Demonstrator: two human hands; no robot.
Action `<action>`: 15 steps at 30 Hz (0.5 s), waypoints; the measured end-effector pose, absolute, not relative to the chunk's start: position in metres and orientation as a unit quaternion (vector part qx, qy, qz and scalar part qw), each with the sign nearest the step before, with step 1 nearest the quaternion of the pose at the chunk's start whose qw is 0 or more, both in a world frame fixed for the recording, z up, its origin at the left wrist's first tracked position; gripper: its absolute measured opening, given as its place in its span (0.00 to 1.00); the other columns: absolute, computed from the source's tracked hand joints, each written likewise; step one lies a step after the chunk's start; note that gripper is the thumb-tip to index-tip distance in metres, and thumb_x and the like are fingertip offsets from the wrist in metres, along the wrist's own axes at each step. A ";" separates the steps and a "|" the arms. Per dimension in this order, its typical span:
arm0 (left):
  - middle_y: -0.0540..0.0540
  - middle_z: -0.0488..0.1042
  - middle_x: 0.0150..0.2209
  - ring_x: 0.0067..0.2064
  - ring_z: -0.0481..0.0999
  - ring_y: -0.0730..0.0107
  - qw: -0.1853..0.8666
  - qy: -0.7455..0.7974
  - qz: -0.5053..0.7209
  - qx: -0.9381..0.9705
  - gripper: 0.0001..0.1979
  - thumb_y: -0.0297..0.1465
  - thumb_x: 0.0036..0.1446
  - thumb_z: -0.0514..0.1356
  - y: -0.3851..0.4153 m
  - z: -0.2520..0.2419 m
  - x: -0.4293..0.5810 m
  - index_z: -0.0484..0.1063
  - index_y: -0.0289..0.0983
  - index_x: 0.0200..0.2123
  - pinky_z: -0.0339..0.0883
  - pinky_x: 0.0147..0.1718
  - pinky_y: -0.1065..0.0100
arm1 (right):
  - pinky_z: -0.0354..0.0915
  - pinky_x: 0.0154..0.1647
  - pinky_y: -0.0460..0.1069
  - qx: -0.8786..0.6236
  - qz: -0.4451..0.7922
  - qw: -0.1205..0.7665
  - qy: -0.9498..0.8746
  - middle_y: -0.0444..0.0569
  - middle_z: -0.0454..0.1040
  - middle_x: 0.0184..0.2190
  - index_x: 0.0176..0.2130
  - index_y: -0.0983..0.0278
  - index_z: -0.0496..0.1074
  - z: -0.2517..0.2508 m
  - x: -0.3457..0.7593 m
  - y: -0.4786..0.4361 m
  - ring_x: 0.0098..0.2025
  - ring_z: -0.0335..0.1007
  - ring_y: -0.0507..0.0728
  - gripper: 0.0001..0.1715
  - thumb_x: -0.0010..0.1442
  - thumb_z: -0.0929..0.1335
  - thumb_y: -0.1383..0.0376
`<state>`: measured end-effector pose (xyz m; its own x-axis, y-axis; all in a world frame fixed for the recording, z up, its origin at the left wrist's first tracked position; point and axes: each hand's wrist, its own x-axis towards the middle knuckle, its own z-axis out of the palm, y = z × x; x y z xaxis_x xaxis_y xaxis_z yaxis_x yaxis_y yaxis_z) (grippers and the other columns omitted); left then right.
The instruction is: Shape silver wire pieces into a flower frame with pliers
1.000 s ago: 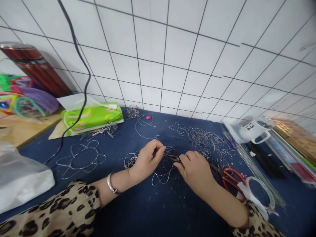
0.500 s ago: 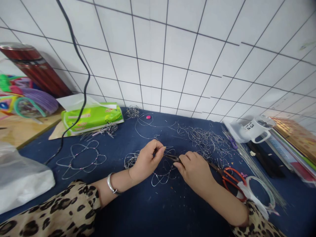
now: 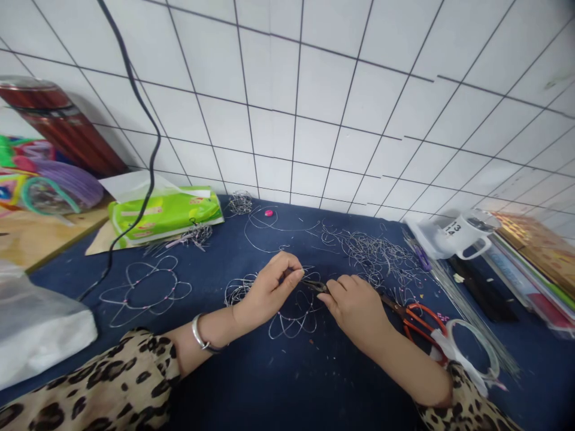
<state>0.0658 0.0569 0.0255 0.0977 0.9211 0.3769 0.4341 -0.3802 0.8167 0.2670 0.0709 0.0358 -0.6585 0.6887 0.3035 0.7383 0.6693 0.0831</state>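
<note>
My left hand (image 3: pixel 265 292) pinches a thin silver wire between thumb and forefinger, near the middle of the table. My right hand (image 3: pixel 358 308) is closed around small dark pliers (image 3: pixel 318 287), their jaws pointing at the left fingertips. Whether the jaws grip the wire is too fine to tell. Below and between the hands shows a looped wire flower (image 3: pixel 291 333) with small pink beads, its upper part partly hidden. Another beaded wire flower (image 3: pixel 146 306) lies flat to the left. Behind my left wrist is a coil of wire (image 3: pixel 236 291), partly covered.
Tangled wire pieces (image 3: pixel 377 248) spread at the back right. Orange-handled scissors (image 3: pixel 422 323), a clear ring-shaped roll (image 3: pixel 483 341), straight wires (image 3: pixel 476 326) and a white mug (image 3: pixel 465 236) are on the right. A green tissue pack (image 3: pixel 179 212), a black cable (image 3: pixel 155 143) and a plastic bag (image 3: pixel 45 329) are left.
The wire flower below my hands has shifted and turned slightly to the left. Both hands keep their grips and nearly the same place; the whole view has moved a little.
</note>
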 end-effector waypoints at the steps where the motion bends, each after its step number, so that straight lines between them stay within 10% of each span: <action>1: 0.47 0.66 0.35 0.37 0.65 0.69 0.264 0.482 0.462 0.696 0.06 0.30 0.60 0.51 0.057 0.025 0.066 0.65 0.37 0.34 0.61 0.39 0.65 | 0.53 0.33 0.49 -0.394 -0.102 0.125 -0.905 0.48 0.67 0.27 0.33 0.64 0.68 0.036 0.267 0.071 0.31 0.60 0.54 0.14 0.62 0.60 0.58; 15: 0.44 0.65 0.41 0.42 0.66 0.66 0.352 0.510 0.491 0.613 0.09 0.30 0.56 0.55 0.059 0.020 0.064 0.65 0.39 0.41 0.65 0.36 0.65 | 0.51 0.33 0.49 -0.389 -0.127 0.127 -0.903 0.48 0.66 0.28 0.35 0.64 0.68 0.037 0.275 0.075 0.32 0.59 0.54 0.13 0.61 0.61 0.58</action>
